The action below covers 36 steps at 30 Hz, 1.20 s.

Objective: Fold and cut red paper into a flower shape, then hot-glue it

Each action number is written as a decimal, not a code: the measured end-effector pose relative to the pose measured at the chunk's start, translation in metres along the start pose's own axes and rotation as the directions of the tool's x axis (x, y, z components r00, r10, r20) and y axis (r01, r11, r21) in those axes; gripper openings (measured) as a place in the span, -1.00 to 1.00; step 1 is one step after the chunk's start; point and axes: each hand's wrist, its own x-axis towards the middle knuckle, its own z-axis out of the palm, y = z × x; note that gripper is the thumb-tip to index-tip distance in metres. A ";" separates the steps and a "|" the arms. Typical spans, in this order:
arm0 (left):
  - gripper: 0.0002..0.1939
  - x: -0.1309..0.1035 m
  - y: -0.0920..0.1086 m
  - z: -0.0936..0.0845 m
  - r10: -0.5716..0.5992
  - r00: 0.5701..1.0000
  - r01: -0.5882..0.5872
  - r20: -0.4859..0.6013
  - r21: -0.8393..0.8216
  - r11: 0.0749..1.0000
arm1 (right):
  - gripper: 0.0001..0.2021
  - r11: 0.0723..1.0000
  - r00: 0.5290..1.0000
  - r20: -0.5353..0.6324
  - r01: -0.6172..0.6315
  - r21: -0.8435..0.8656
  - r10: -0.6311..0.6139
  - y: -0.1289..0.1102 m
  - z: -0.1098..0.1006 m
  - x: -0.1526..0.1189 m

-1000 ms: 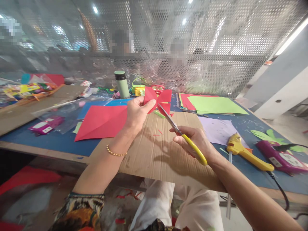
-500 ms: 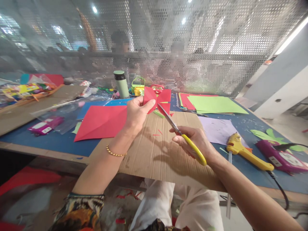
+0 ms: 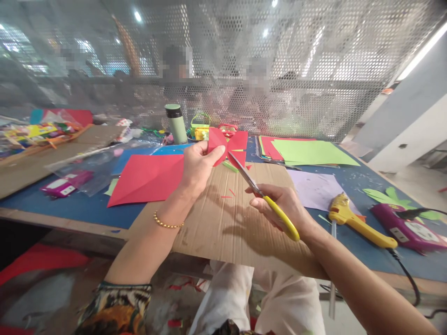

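My left hand [image 3: 200,165] pinches a piece of red paper [image 3: 238,140] with cuts in its edge, held up above a sheet of brown cardboard [image 3: 213,228]. Around the yellow handles of a pair of scissors [image 3: 279,216] my right hand [image 3: 284,202] is closed. The scissor blades point up and left, their tips at the lower part of the red paper near my left thumb. A few thin red paper scraps [image 3: 226,196] lie on the cardboard below. Part of the red paper is covered by my left fingers.
Left of the cardboard lies a larger red sheet [image 3: 146,179]. Green sheets [image 3: 314,152] and a lilac sheet [image 3: 310,188] are on the right, beside a yellow glue gun [image 3: 359,223] and a purple power strip [image 3: 407,228]. A green flask [image 3: 176,124] stands behind, before a perforated metal screen [image 3: 216,28].
The slit in the right part of the red paper looks wider, its lower flap apart from the upper one. Both hands have barely moved.
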 end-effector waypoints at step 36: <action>-0.75 0.014 0.000 -0.011 0.013 0.999 -0.017 -0.042 -0.088 0.996 | -0.18 0.997 0.993 0.088 0.076 -0.016 -0.074 -0.001 -0.006 -0.001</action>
